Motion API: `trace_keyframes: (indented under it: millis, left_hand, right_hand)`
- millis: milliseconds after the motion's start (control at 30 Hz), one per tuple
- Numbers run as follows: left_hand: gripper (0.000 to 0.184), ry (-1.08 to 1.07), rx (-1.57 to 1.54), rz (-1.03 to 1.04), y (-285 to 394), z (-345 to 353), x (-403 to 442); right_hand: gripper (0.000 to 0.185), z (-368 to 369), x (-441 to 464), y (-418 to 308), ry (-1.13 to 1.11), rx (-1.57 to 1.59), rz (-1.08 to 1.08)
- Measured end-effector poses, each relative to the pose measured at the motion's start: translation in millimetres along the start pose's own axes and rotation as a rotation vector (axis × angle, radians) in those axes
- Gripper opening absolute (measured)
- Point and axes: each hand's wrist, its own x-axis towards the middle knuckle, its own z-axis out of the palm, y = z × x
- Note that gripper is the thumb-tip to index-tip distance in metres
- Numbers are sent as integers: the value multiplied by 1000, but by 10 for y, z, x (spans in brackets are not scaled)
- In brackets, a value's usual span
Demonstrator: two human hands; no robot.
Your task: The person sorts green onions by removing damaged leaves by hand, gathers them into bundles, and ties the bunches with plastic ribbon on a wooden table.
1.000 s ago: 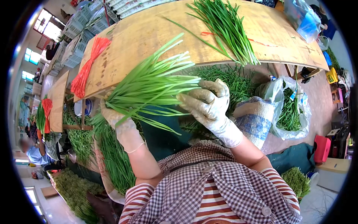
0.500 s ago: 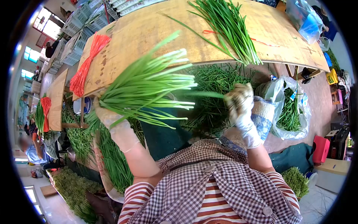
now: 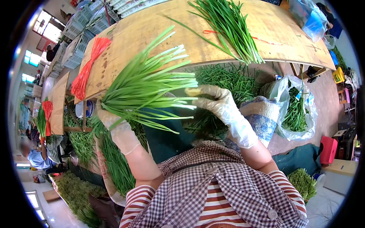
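My left hand (image 3: 108,114), in a whitish glove, is closed around the leafy part of a bunch of garlic chives (image 3: 152,85). The pale stem ends fan out to the right over the table's near edge. My right hand (image 3: 215,102), in a soiled glove, is at the tips of those stems, with thumb and fingers apart. One stem end reaches between its fingertips; I cannot tell whether they touch it. Another bunch of chives (image 3: 232,32) lies on the wooden table (image 3: 152,22), with a red tie (image 3: 210,32) under it.
Red ties (image 3: 90,68) hang over the table's left corner. Loose green leaves (image 3: 228,81) are heaped below the table. To the right stands a plastic bag of greens (image 3: 298,110). More chives (image 3: 116,163) lie by my left arm. Another person (image 3: 40,155) is at far left.
My right hand has moved left from beside the bunch to the stem tips, and its fingers have opened. The green strand it was drawing away no longer shows in it.
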Motion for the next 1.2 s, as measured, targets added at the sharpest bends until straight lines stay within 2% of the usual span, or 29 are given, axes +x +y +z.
trace_keyframes:
  millis: [67, 133, 200, 300, 400, 433, 533, 567, 700, 733, 767, 800, 833, 867, 933, 1000, 1067, 1133, 1200]
  left_hand:
    - [45, -18, -20, 9, -10, -29, 35]
    - [43, -49, -31, 25, -17, -122, 134]
    - [40, -40, -54, 16, -12, -165, 168]
    - [37, -9, -42, 0, -65, -33, 5]
    - [37, -12, -37, -41, -71, -34, -5]
    - [37, -20, -39, -61, -73, -86, 48]
    - [40, -208, -139, -110, -80, -268, 244]
    - [41, -195, -125, -104, -71, -323, 287]
    - [46, -172, -84, -88, 60, -210, 111]
    - [47, -173, -78, -85, 87, -193, 72]
    - [50, -211, -64, -61, 118, -296, 171]
    - [45, -249, 38, -27, 146, -320, 127]
    - [40, -287, 140, 7, 178, -336, 62]
    - [36, -324, 242, 38, 184, -349, 23]
    - [35, -340, 452, 172, 137, -378, 12]
    - [35, -354, 658, 320, 115, -393, 76]
    - [44, -286, 94, 9, 109, -506, 406]
    - [43, -155, 124, 93, 0, -203, 45]
    - [41, -128, 115, 48, 25, -279, 218]
  right_hand:
    - [36, 97, 6, -116, -74, 30, 55]
    - [40, 197, 13, -99, -83, 193, 161]
    - [41, 301, -26, -15, 20, 223, 106]
    - [39, 311, 35, 91, 143, -432, -518]
    - [37, 313, 131, 64, 285, -856, -975]
    - [32, 364, 136, 62, 325, -802, -1007]
    - [29, 351, 64, 22, 181, -707, -1038]
    - [24, 353, 16, 33, 164, -705, -976]
    - [29, 75, -140, 127, 58, -904, -904]
    - [27, -54, -199, 129, 12, -958, -793]
    - [21, -194, -202, 345, 122, -969, -795]
    - [16, -403, -237, 471, 204, -995, -750]
    - [13, -627, -244, 601, 278, -1184, -659]
    - [14, -831, -265, 721, 328, -1388, -400]
    - [23, -992, -215, 709, 371, -1090, 32]
    - [30, -820, -148, 555, 344, -348, 103]
    - [32, -570, -35, 270, 240, -150, 150]
    - [34, -325, 55, 29, 179, -166, 80]
    - [36, -224, 194, 79, 136, -182, 47]
